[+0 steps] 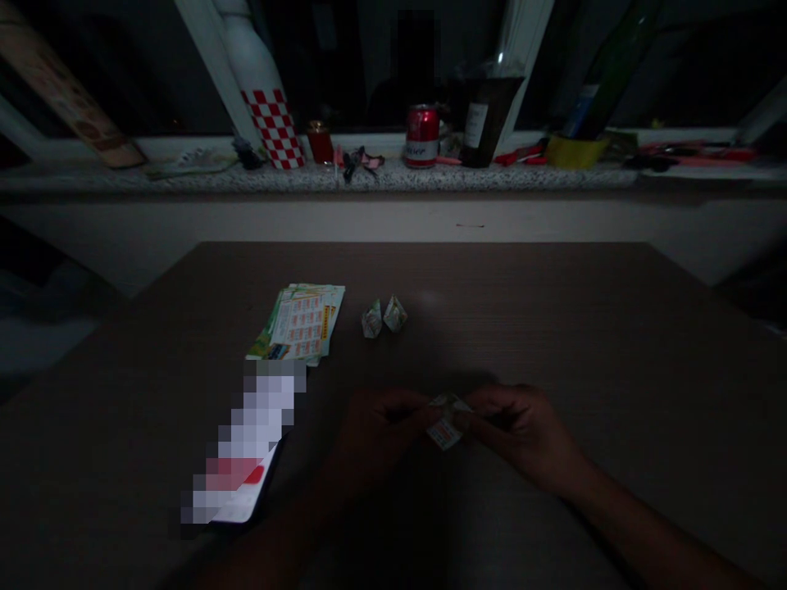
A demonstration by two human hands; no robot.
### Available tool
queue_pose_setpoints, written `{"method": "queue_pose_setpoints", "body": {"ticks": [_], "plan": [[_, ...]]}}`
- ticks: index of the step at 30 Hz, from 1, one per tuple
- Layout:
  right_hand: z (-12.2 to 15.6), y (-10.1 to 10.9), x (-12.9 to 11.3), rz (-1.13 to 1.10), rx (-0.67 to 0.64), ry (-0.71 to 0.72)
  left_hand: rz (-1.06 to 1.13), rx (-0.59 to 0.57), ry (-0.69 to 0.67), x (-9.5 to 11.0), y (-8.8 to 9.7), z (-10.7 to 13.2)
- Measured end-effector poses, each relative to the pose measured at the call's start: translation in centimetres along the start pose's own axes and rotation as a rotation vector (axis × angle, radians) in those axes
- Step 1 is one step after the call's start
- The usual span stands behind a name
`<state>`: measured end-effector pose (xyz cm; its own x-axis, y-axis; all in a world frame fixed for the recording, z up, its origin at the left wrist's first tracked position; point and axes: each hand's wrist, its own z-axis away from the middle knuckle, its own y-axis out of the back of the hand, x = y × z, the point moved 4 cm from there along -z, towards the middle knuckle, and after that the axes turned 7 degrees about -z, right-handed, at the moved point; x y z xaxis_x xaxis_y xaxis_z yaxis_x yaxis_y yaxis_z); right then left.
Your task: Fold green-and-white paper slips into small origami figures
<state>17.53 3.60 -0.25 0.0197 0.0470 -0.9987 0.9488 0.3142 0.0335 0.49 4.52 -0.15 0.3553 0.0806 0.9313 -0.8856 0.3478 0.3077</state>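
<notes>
A small folded piece of printed paper (447,428) is held just above the table, pinched from both sides. My left hand (384,422) grips its left edge between thumb and fingers. On the opposite edge, my right hand (522,422) is closed the same way. Beyond my hands lie two small folded paper pieces, a left one (372,319) and a right one (395,314), close side by side. To their left rests a stack of printed cards (301,324) with a calendar-like grid on top. The dim light hides the finer folds.
A lit phone (239,492), its screen partly blurred out, lies on the brown table (553,319) left of my hands. Behind, the granite windowsill (369,179) carries a red-checked white bottle (274,123), a red can (421,135), a dark bag (485,123) and a yellow container (575,152).
</notes>
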Motion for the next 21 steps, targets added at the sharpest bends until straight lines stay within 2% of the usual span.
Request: {"method": "queue_pose_setpoints", "body": {"ticks": [4, 8, 11, 17, 21], "plan": [[-0.1, 0.3, 0.2, 0.006, 0.035, -0.020, 0.079, -0.014, 0.027, -0.3, -0.1, -0.3], [0.0, 0.4, 0.6, -0.077, 0.046, -0.040, 0.183, -0.022, 0.052, -0.6, -0.2, -0.3], [0.1, 0.6, 0.2, -0.056, 0.059, 0.057, 0.240, 0.026, 0.074, -0.7, 0.1, -0.3], [0.1, 0.4, -1.3, 0.203, 0.031, 0.368, 0.381, 0.058, 0.054, -0.6, 0.2, -0.6], [0.1, 0.7, -1.3, 0.243, 0.119, 0.391, 0.264, 0.026, 0.014, -0.5, 0.2, -0.4]]}}
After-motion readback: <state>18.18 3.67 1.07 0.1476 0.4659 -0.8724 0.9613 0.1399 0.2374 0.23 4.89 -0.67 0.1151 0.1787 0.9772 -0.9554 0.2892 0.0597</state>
